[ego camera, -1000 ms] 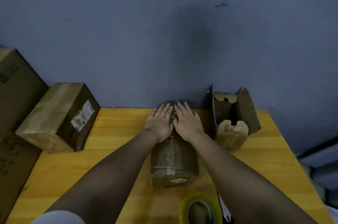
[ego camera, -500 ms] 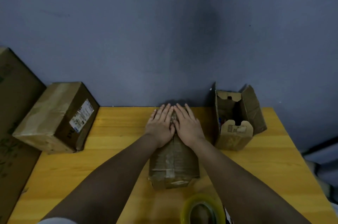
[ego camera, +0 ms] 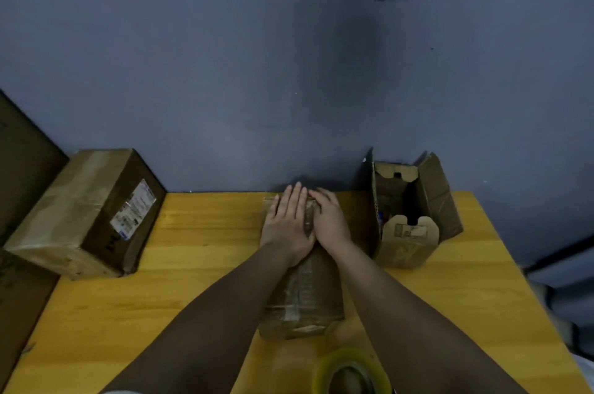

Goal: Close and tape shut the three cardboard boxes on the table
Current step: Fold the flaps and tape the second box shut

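Hands flat on the taped middle box

Hands lie side by side on the far end of the middle cardboard box point(ego camera: 302, 297), which sits at the centre of the yellow wooden table point(ego camera: 199, 252), its long side running away from the person. The left hand point(ego camera: 287, 226) is spread palm-down with straight fingers reaching the far edge; the right hand point(ego camera: 331, 221) rests flat beside it, its fingers slightly bent over the top. Between them shows a strip of the box's seam. The box is closed — glossy tape runs along its top and wraps down over the near end, where the cardboard looks creased and worn.

Well to the left, at the table's edge, stands a larger closed box point(ego camera: 80, 216), taped along its top, with a white shipping label on the side facing the middle. To the right, near the right hand, an open box point(ego camera: 414, 210) stands upright with its flaps raised and a tabbed flap at the front — what is inside cannot be made out. A roll of clear tape point(ego camera: 352, 372) lies at the near edge, just in front of the middle box. A blue-grey wall point(ego camera: 289, 56) rises behind the table.
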The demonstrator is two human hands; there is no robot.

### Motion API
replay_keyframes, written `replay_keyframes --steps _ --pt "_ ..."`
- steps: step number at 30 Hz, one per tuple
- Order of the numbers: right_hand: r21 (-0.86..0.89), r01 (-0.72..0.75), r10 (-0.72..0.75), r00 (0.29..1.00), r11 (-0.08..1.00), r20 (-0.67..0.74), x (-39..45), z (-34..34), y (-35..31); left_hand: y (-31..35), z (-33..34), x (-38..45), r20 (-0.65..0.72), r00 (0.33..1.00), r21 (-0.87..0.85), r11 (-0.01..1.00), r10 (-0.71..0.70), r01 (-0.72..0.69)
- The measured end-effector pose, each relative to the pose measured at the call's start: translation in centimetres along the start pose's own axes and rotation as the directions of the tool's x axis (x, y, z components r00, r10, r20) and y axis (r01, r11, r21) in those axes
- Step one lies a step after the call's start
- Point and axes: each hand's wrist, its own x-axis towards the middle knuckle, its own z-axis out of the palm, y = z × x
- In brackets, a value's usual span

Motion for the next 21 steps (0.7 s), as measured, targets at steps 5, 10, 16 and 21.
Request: replay_keyframes --steps 5,10,16,21 --pt "-0.018 -0.009 0.009 1.000 1.000 0.027 0.0 -0.2 0.0 0.1 -0.2 0.1 0.056 0.998 0.019 1.000 -0.010 0.009" --pt "-0.205 -0.024 0.033 0.999 0.978 0.039 -0.4 -1.4 -1.0 -0.7 -2.0 -0.7 0.059 0.997 -0.247 0.969 0.042 -0.026" --pt "-0.481 0.147 -0.151 0.988 0.864 0.032 -6.5 -1.6 -1.0 -0.5 -1.4 -6.1 -0.045 0.998 -0.153 0.987 -0.054 0.046" --pt "-0.622 0.244 -0.170 0.969 0.743 0.177 -12.5 -1.1 0.5 -0.3 -0.6 -10.4 0.008 0.998 -0.073 0.996 -0.056 0.057"
